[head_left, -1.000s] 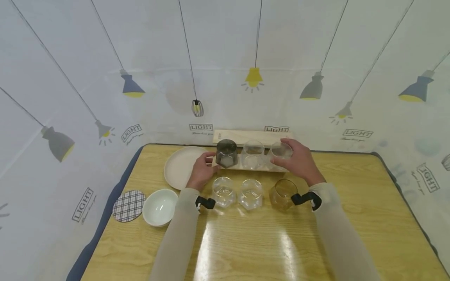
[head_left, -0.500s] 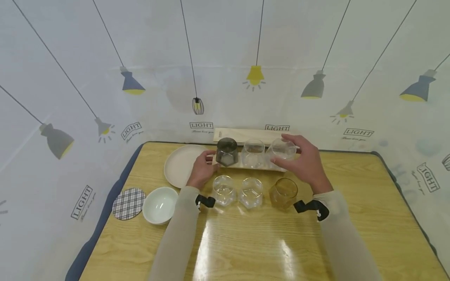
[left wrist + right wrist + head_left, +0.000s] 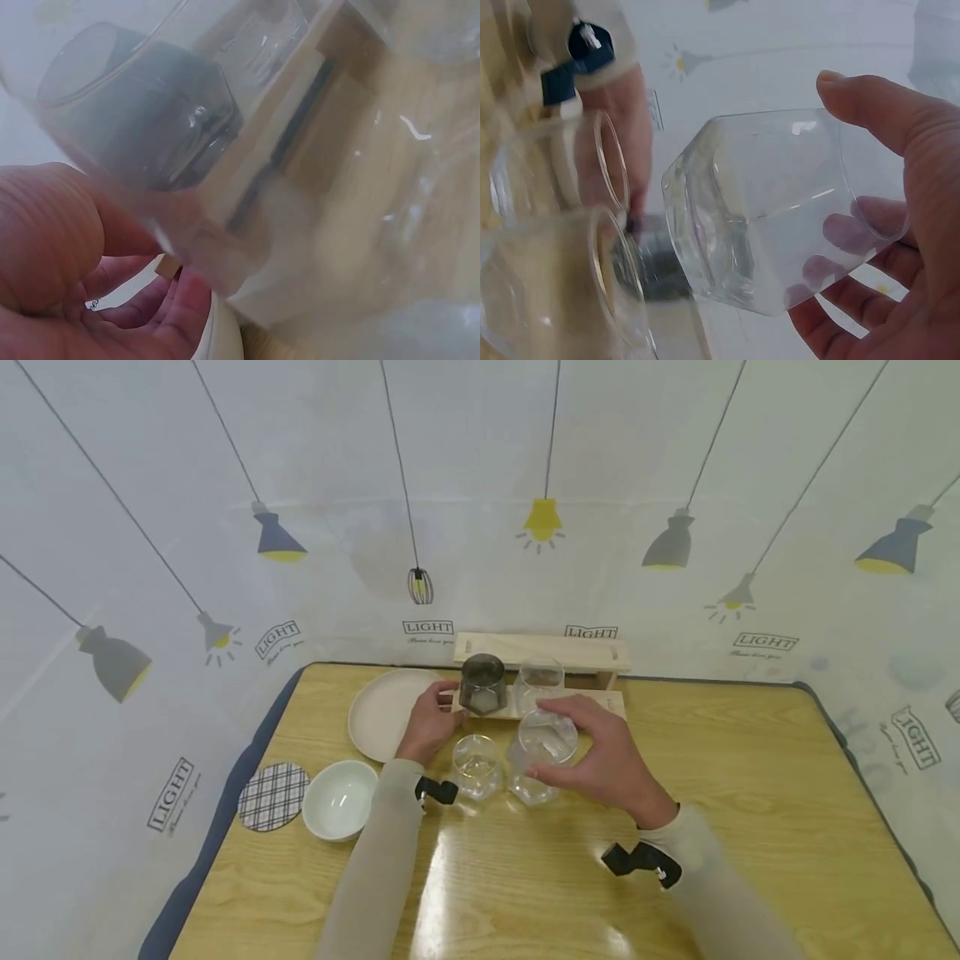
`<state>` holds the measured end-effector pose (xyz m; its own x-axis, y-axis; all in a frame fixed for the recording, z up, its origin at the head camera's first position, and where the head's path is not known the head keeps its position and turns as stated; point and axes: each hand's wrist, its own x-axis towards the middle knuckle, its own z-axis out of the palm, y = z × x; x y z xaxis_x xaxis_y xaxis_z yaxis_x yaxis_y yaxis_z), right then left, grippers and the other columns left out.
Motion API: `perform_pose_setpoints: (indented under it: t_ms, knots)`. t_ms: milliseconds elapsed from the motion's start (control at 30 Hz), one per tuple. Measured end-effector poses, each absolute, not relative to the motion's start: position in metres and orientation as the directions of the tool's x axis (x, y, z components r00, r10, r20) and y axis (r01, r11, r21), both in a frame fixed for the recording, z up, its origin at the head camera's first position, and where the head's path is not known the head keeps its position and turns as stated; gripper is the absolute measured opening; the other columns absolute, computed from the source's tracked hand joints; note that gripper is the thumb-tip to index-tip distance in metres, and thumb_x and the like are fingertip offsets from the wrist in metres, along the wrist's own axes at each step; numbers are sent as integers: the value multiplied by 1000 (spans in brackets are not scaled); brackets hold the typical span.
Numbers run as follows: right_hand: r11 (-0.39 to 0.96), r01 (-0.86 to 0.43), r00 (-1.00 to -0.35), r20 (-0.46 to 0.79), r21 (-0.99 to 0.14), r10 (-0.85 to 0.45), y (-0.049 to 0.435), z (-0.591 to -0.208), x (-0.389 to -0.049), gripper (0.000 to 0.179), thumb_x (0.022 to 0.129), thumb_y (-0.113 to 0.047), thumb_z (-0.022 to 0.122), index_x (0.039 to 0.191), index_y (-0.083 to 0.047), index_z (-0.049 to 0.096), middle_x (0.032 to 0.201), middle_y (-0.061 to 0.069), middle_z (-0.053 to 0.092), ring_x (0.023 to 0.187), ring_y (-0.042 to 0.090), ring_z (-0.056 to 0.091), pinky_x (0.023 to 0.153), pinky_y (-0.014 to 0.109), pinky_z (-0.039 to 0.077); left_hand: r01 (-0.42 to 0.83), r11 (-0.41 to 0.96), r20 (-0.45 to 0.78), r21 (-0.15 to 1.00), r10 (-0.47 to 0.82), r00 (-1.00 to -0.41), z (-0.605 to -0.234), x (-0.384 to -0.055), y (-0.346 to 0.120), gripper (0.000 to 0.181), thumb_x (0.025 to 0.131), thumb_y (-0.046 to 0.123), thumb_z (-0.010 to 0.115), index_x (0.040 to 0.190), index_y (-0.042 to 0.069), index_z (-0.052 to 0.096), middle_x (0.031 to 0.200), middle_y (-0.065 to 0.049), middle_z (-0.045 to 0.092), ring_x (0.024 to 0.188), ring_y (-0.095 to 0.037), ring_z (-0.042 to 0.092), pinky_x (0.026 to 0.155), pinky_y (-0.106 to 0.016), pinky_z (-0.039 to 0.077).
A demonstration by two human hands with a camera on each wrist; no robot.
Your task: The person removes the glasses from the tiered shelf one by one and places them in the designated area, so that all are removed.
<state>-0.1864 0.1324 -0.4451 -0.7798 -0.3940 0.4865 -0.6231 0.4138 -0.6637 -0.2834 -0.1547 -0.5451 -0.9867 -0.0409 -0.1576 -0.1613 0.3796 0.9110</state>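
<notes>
My right hand (image 3: 615,768) holds a clear faceted glass (image 3: 547,739) in the air, thumb on one side and fingers on the other; the right wrist view shows this glass (image 3: 757,202) with nothing in it. My left hand (image 3: 429,725) grips the left end of a two-level wooden rack (image 3: 612,700). On the rack's lower front board stand a smoky grey glass (image 3: 482,683) and a clear glass (image 3: 540,675). Two gold-rimmed clear glasses stand on the table before it, the left glass (image 3: 477,768) in full view, the right glass (image 3: 528,789) partly behind the held one.
Left of the rack lie a flat pale plate (image 3: 375,714), a white bowl (image 3: 341,800) and a round checked coaster (image 3: 273,797). The wooden table (image 3: 510,885) meets a printed wall sheet (image 3: 480,552) behind the rack. My right hand covers where an amber glass stood.
My right hand has lifted the clear glass off the right end of the rack and brought it left and nearer, over the front glasses. The left hand has stayed at the rack's end.
</notes>
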Motion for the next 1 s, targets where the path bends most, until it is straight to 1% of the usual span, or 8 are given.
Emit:
perform_pose_setpoints:
  t_ms: [67,133,200,300,433,733,833,1000]
  knots:
    - [392,-635,-767,482,-666,-424,125,-448,-178,80,69,-28,100,141,-18,67,135,1,70,113,19,68,93,38,60,-164,383,-160,909,-42,-986,-545,-283,-155,58,92,10,78,146,11,58,137,-20,64,127,-38,63,109,-51,52]
    - [376,-638,-759,467,-672,-453,118,-452,-171,79,70,-30,100,141,-18,67,133,2,71,110,21,69,90,41,61,-164,388,-160,907,-42,-986,-546,-283,-154,58,92,11,79,146,11,58,136,-20,65,126,-37,64,108,-50,53]
    - [373,-645,-749,457,-667,-479,111,-456,-165,79,70,-34,99,140,-18,68,132,3,71,112,23,69,89,43,61,-160,400,-156,903,-42,-987,-545,-283,-154,58,92,11,78,146,11,58,136,-20,65,126,-37,64,107,-50,53]
    - [390,-659,-734,440,-643,-517,101,-463,-156,78,71,-41,98,140,-19,68,130,0,72,115,23,69,91,46,60,-155,422,-153,893,-40,-987,-545,-283,-154,58,93,12,78,147,11,57,135,-20,65,125,-37,65,107,-50,54]
    - [410,-673,-716,402,-616,-571,89,-475,-146,78,74,-47,96,141,-21,67,132,-3,71,120,19,67,97,44,59,-157,441,-155,884,-41,-987,-542,-283,-154,58,92,12,79,146,11,58,135,-20,65,125,-36,65,107,-50,53]
    - [421,-655,-706,311,-628,-636,64,-510,-139,79,73,-41,97,140,-12,67,138,0,69,128,21,65,107,44,56,-145,452,-148,880,-30,-989,-540,-281,-154,59,92,12,78,147,9,57,134,-19,66,124,-37,66,106,-50,54]
    - [436,-648,-711,292,-625,-639,57,-518,-139,79,72,-41,98,140,-12,67,137,-1,70,127,20,66,108,42,55,-142,453,-146,880,-26,-989,-539,-280,-154,58,93,12,78,147,10,57,134,-19,66,124,-36,66,106,-50,54]
    - [451,-631,-722,265,-631,-639,50,-523,-139,80,71,-41,98,139,-14,67,137,-1,71,128,20,65,109,43,54,-146,452,-154,880,-21,-988,-540,-282,-156,57,93,13,78,146,13,57,135,-18,65,124,-35,66,106,-50,54]
